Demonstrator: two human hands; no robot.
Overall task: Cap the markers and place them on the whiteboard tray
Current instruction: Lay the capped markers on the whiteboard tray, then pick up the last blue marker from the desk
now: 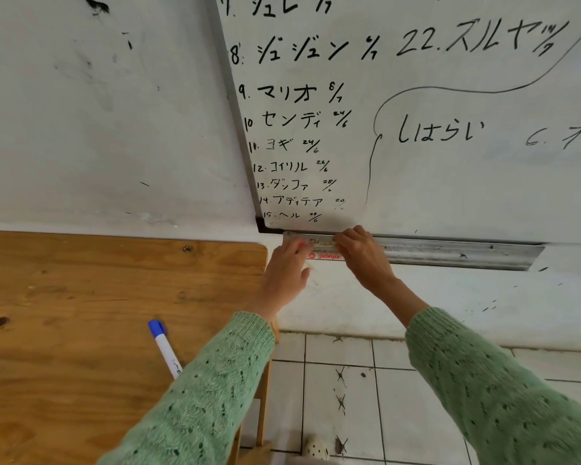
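Both my hands meet at the left end of the metal whiteboard tray (450, 255). My left hand (287, 266) and my right hand (363, 253) pinch the two ends of a white marker (322, 244) lying along the tray; a bit of red shows at my left fingertips. Just below it, between the hands, sits a white barrel with a red SNOWMAN label (326, 256); I cannot tell whether it is a second marker. A blue-capped white marker (164, 347) lies on the wooden table (81, 297), its lower end hidden by my left sleeve.
The whiteboard (450, 146) covered in black handwriting hangs above the tray. The table's right edge ends close to the tray's left end. White floor tiles (349, 380) lie below, with a spotted shoe (316, 448) at the bottom.
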